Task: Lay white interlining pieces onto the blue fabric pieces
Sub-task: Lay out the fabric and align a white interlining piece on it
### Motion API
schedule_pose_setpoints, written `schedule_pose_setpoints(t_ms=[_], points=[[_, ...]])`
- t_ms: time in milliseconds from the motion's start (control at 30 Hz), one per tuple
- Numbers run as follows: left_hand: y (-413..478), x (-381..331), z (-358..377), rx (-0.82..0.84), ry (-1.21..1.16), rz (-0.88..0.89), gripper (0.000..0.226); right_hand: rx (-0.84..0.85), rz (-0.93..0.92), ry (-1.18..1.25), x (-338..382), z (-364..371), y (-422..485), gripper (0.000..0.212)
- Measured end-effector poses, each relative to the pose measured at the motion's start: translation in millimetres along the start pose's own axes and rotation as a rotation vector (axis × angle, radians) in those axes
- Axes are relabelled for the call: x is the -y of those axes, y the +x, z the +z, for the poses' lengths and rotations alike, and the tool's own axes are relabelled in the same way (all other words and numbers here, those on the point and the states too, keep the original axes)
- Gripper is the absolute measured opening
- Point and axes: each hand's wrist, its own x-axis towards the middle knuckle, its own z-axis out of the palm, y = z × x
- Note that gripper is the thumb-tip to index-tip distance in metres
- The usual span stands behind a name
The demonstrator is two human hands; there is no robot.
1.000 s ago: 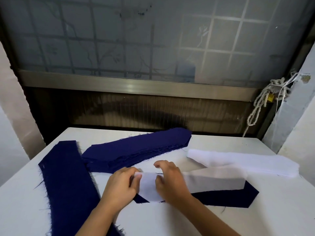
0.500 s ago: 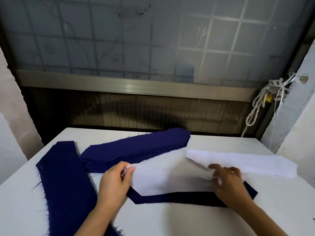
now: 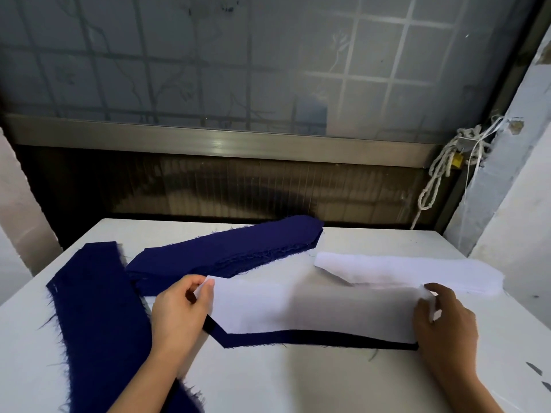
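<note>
Pinching the left end of the white interlining piece, your left hand is holding it between the thumb and curled fingers, with the corner showing just past the fingertips. Your right hand is gripping the opposite end, its fingers curled over the edge and a little white showing between them. The piece is lying stretched between your two hands, on top of the blue fabric piece. A narrow blue margin is showing along the near edge and at the left point, so the edges are not lining up there. The blue stack is sitting further back on the table. The white interlining stack is lying just beyond your right fingertips. A long blue strip is lying at the left, passing beneath your left forearm.
</note>
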Motion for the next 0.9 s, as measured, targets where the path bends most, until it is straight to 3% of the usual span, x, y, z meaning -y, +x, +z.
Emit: schedule_pose_setpoints(t_ms=[100, 267, 900], points=[[-0.4, 0.1, 1.7, 0.082, 0.184, -0.012, 0.019, 0.139, 0.021, -0.105, -2.4, -0.2, -3.4, 0.027], [0.8, -1.3, 4.8, 0.128, 0.383, 0.02, 0.025, 0.179, -0.004, -0.214, -5.0, 0.9, -4.2, 0.028], [1.6, 2.4, 5.3, 0.119, 0.391, 0.059, 0.017, 0.186, 0.053, -0.258, -13.4, 5.4, -1.5, 0.034]])
